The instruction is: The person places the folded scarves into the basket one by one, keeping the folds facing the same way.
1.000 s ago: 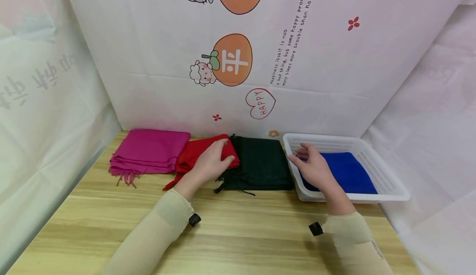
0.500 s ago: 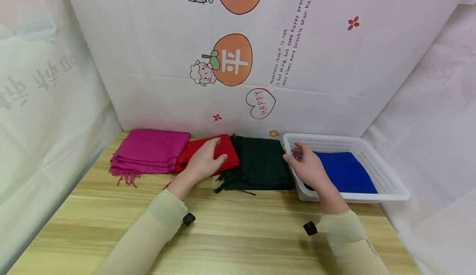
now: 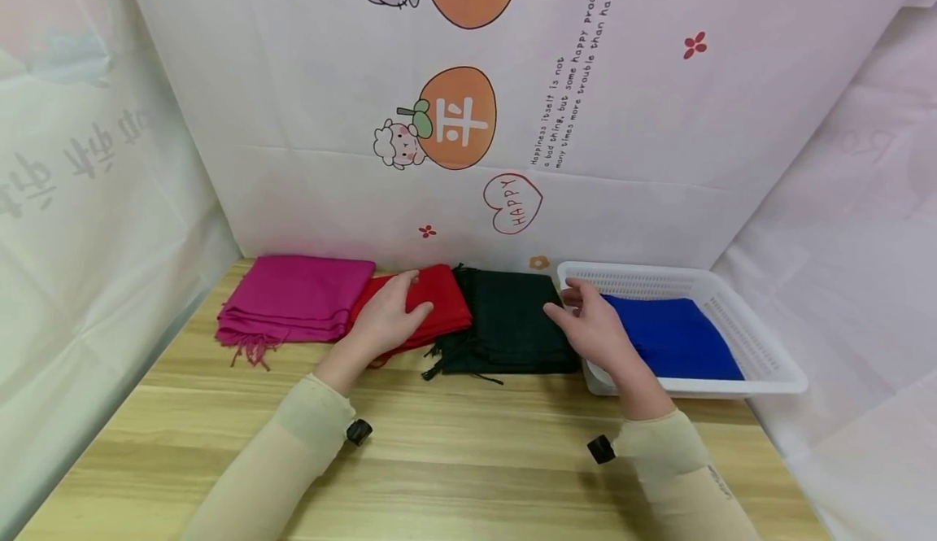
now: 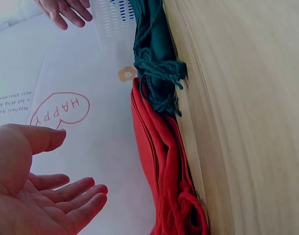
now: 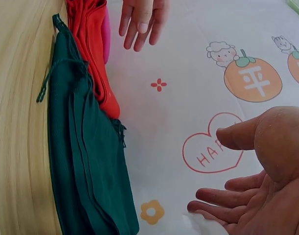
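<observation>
Above the folded red scarf (image 3: pixel 445 301) hovers my left hand (image 3: pixel 384 316), fingers loosely bent, holding nothing. In the left wrist view, a gap shows between that hand (image 4: pixel 46 186) and the red scarf (image 4: pixel 159 152). My right hand (image 3: pixel 596 328) is over the left rim of the white basket (image 3: pixel 786 378), beside the folded dark green scarf (image 3: pixel 516 317), and it holds nothing either. Its fingers are relaxed in the right wrist view, apart from the green scarf (image 5: pixel 90 161). A folded blue cloth (image 3: pixel 681 338) lies inside the basket, partly hidden by my right hand.
A folded magenta scarf (image 3: pixel 296 297) with fringe lies at the far left. The scarves and basket stand in a row along the back of the wooden table (image 3: pixel 468 460), against a printed white sheet (image 3: pixel 329 199). The red scarf's edge overlaps the green one.
Both hands have drifted left in the head view. The right hand has gone from over the basket's inside to its left rim. The scarves and basket stay where they were.
</observation>
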Demonstrator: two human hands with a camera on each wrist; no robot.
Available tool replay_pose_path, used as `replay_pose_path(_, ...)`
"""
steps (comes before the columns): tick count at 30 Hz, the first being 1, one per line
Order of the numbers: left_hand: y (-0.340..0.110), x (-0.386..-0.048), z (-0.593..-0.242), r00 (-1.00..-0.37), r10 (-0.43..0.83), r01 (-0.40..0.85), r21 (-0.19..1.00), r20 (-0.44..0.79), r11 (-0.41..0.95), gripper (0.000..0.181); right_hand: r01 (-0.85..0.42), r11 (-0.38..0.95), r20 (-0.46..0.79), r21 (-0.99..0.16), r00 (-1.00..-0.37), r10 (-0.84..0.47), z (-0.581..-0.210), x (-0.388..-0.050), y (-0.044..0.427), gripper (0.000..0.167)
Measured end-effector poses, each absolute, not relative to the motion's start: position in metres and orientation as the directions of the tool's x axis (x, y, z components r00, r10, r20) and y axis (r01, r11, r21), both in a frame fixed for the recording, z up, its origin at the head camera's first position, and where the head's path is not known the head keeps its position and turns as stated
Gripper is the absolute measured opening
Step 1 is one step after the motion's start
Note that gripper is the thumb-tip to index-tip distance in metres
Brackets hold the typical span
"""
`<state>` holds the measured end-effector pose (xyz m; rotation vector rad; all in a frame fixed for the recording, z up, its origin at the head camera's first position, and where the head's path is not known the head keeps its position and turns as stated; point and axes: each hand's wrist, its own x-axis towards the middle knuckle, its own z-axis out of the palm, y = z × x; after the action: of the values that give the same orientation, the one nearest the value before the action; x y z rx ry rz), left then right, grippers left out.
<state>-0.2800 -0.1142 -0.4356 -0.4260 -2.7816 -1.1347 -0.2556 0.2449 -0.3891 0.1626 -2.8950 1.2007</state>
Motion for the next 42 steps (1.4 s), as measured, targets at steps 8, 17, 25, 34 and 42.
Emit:
replay_pose_path(8, -0.125, -0.278, -0.434, -0.96, 0.2, 0.279, 0.668, 0.195, 0.69, 0.075, -0.115, 0.71, 0.052, -0.695, -0.993, -0.11, -0.39, -0.255, 0.231, 0.076)
replay_pose_path(17, -0.139, -0.275, -0.433, -0.967, 0.172, 0.254, 0.666, 0.188, 0.702, 0.075, -0.151, 0.717, 0.041, -0.681, -0.985, -0.168, -0.395, -0.256, 0.212, 0.075)
replay_pose_path(25, -0.15, -0.275, -0.435, -0.97, 0.168, 0.244, 0.661, 0.179, 0.709, 0.075, -0.165, 0.704, 0.04, -0.691, -0.981, -0.19, -0.404, -0.256, 0.193, 0.075)
replay_pose_path(34, -0.169, -0.275, -0.436, -0.977, 0.136, 0.213, 0.665, 0.167, 0.716, 0.077, -0.187, 0.692, 0.042, -0.697, -0.974, -0.221, -0.408, -0.252, 0.17, 0.075)
replay_pose_path(42, -0.18, -0.271, -0.434, -0.983, 0.114, 0.184, 0.688, 0.147, 0.702, 0.075, -0.224, 0.672, 0.071, -0.706, -0.966, -0.248, -0.412, -0.252, 0.153, 0.074)
